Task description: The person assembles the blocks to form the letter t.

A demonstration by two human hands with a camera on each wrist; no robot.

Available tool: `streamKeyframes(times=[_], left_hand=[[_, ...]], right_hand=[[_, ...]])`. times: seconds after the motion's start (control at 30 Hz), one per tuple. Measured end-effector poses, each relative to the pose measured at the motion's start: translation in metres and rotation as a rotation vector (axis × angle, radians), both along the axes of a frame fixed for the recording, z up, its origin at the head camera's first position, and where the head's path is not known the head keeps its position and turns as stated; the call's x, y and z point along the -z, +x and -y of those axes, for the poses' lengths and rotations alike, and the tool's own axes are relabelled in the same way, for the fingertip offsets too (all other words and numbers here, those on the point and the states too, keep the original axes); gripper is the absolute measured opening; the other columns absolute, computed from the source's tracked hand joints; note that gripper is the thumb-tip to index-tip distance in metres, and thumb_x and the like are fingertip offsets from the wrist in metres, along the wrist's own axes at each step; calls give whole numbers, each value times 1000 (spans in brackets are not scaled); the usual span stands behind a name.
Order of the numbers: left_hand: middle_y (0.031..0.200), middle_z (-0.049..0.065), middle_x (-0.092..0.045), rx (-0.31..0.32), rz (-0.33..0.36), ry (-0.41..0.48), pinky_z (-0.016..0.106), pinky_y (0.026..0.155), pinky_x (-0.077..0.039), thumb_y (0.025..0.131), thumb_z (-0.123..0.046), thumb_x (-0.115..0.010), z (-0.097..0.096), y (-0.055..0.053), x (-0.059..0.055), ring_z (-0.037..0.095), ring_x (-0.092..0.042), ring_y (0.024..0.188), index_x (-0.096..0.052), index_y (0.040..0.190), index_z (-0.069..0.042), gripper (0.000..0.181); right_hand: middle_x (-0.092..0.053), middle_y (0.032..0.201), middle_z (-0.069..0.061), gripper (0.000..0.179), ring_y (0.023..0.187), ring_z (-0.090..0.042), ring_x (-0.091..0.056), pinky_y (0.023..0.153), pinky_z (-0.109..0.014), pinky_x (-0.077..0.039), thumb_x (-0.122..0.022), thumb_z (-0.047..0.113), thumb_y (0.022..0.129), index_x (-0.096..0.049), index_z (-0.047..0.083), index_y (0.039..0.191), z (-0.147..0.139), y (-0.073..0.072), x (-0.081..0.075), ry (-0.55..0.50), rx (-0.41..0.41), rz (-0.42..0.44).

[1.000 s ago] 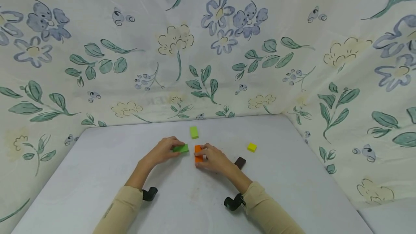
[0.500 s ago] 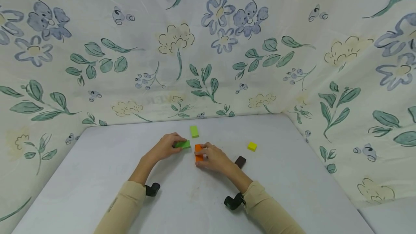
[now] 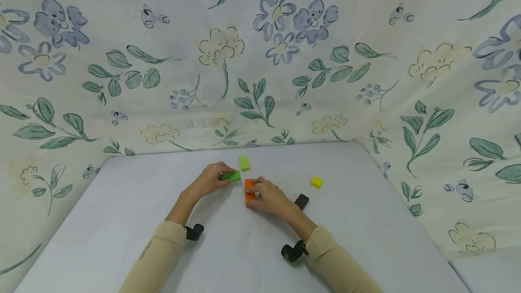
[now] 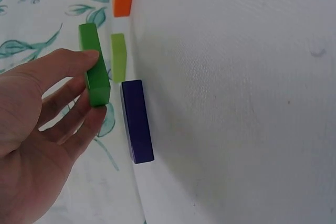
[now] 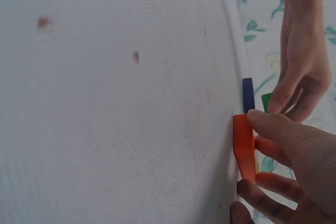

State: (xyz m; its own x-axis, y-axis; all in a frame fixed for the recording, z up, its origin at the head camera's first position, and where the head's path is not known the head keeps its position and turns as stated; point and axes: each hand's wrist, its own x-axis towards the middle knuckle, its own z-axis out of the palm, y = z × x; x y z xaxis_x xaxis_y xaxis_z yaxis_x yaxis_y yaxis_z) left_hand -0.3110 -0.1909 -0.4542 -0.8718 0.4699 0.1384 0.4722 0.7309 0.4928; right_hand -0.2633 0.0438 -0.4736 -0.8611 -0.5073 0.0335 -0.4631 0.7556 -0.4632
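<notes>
A person in tan sleeves works at a white table [image 3: 252,248] with a toy block in each hand. The left hand [image 3: 209,180] grips a green block [image 4: 94,77], its thumb on one long face and fingertips on the other side; the left wrist view suggests the block is raised off the tabletop. The right hand [image 3: 271,198] holds an orange block [image 5: 243,134] lengthwise, thumb at one end and fingers toward the other, just to the right of the green piece and apart from it. Whether the orange block touches the table is hard to tell.

A lime-green block [image 3: 244,163] lies just beyond the pair, a dark blue block [image 4: 137,121] near the left hand, a dark brown block [image 3: 301,201] by the right forearm and a yellow block [image 3: 316,181] farther off to the right.

The held blocks look smooth, rigid and probably light, likely wood or plastic, so a gentle pinch should suffice and breakage seems unlikely. Their slick-looking faces could slide or twist under an off-center grip; opposite long faces near the middle, or the two ends, appear the surest hold.
</notes>
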Motion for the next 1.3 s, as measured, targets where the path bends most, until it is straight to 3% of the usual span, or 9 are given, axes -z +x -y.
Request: streamKeyframes(times=[0.77,1.3], left_hand=[[114,10,-69,4,26,-45,41,93,-53,86,-10,-74,-9,-15,-7,22,-64,103,-70,119,-4,34],[110,11,-71,37,8,-44,38,90,-54,84,-4,-74,-22,-21,3,19,-65,96,-72,116,-3,32]], right_hand=[[-54,140,-11,42,118,-27,-59,95,-46,-52,-73,40,87,-70,22,125,1,0,0,-3,-6,-18],[-55,141,-12,40,120,-30,-58,97,-48,-50,-73,38,87,-70,20,124,0,1,1,-16,-16,-41]])
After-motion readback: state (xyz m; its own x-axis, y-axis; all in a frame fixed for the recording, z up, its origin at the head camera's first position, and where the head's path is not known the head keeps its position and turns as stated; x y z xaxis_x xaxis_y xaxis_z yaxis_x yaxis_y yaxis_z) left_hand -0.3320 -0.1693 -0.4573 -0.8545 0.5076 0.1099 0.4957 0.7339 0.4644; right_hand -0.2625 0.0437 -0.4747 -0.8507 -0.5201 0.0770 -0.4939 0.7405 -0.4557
